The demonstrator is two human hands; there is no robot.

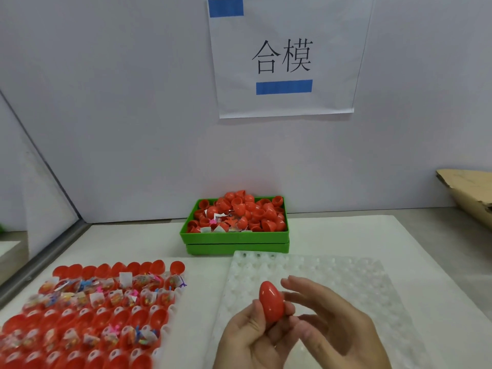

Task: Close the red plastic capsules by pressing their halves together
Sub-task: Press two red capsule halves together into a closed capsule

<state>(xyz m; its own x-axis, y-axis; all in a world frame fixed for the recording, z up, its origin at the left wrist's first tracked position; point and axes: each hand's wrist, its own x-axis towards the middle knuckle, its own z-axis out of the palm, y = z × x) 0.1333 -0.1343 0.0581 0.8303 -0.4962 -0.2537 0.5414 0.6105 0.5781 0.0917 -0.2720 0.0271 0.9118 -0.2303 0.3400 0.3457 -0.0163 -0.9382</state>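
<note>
A closed red egg-shaped capsule (pixel 271 302) stands upright between my hands at the bottom centre. My left hand (pixel 250 339) holds it from below, thumb and fingers pinching its lower half. Just right of the capsule is my right hand (pixel 332 323), its fingers spread and relaxed, the fingertips close to the shell without gripping it. On the left, a tray (pixel 165 328) holds several open red capsule halves (pixel 106 310), many with small wrapped toys inside.
A white empty dimpled tray (pixel 332 270) lies under my hands. Behind it a green bin (pixel 234 235) is heaped with loose red halves (pixel 239 211). A paper sign (pixel 285 57) hangs on the wall. Cardboard (pixel 471 193) sits at the far right.
</note>
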